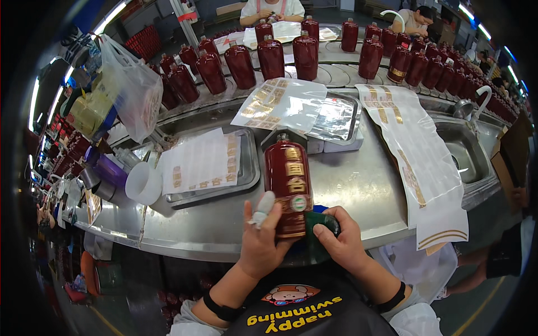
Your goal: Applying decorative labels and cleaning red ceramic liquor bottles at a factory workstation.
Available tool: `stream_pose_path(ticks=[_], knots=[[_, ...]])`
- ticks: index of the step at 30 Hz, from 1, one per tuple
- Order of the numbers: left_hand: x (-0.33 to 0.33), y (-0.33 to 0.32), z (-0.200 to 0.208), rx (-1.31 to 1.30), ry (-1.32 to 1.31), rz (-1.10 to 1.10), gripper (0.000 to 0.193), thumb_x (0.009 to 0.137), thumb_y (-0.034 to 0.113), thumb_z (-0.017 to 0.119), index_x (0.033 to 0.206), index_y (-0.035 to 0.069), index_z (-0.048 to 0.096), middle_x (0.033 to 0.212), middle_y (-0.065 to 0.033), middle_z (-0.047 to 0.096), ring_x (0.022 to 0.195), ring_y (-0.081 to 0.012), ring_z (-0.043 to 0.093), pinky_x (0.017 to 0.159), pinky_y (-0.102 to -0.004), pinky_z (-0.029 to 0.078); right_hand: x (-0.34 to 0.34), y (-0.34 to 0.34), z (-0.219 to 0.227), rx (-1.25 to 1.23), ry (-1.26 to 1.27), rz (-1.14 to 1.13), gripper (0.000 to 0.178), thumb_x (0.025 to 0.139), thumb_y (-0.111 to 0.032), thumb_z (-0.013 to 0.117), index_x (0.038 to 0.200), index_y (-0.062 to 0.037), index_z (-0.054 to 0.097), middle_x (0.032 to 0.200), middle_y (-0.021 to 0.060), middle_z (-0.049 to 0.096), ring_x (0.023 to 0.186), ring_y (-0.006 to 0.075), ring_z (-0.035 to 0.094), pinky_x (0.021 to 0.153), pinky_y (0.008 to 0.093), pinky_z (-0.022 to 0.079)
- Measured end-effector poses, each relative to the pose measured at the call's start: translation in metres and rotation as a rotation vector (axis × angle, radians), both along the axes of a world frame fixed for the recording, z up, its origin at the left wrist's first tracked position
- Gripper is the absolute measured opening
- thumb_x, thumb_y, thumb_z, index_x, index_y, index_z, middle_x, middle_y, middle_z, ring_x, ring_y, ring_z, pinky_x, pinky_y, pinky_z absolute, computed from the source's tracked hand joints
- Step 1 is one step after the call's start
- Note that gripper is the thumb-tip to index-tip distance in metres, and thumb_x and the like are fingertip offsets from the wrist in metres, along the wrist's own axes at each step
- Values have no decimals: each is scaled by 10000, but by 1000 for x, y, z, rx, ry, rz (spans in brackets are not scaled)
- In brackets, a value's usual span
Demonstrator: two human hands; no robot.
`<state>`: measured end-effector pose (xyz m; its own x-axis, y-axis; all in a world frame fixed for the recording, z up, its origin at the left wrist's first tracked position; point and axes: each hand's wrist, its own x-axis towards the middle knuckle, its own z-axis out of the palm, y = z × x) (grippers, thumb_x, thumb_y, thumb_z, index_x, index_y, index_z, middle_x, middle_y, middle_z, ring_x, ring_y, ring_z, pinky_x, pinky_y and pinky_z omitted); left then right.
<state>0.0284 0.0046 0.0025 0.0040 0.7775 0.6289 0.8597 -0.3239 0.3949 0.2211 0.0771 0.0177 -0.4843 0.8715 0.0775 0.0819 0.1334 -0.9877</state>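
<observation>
Grip check: our left hand (259,235), with a white wrap on one finger, is clenched around the lower body of the dark red glazed bottle with gold characters (288,187); our right hand (342,238) presses a dark green cloth pad (318,224) against the bottle's base, fingers closed on the pad. The bottle stands at the near edge of the curved stainless steel surface (358,185), just in front of us.

Risks as we judge them: the bottle sits close to the edge, so a slip of the wrapped finger on the glaze could tip it off. Hard rubbing could skew or scuff the small round label.

On the surface we see a shallow metal tray holding white sheets with gold stickers (204,162), a second tray with clear film (336,117), a long white label strip (417,162) and a sink (462,151) at right. Rows of matching red bottles (272,56) line the far side. Other workers sit beyond them under strip lighting.
</observation>
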Motion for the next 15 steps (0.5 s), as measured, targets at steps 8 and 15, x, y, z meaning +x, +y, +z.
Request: stream_pose_path(ticks=[8, 15], knots=[[3, -4, 5, -187, 178, 89, 789, 847, 360, 740, 1450, -2, 381, 1422, -245, 472, 1369, -444, 412, 1187, -606, 116, -1, 1, -4, -47, 22, -4, 246, 902, -173, 693, 1033, -4, 572, 796, 61, 612, 721, 110, 557, 668, 290, 487], [-1, -7, 9, -120, -19, 72, 839, 831, 376, 762, 1474, 18, 357, 1453, -237, 441, 1393, -428, 385, 1199, -575, 128, 1, 1, 2, 41, -19, -2, 224, 911, -162, 680, 1030, -9, 567, 799, 39, 597, 726, 92, 542, 663, 269, 474]])
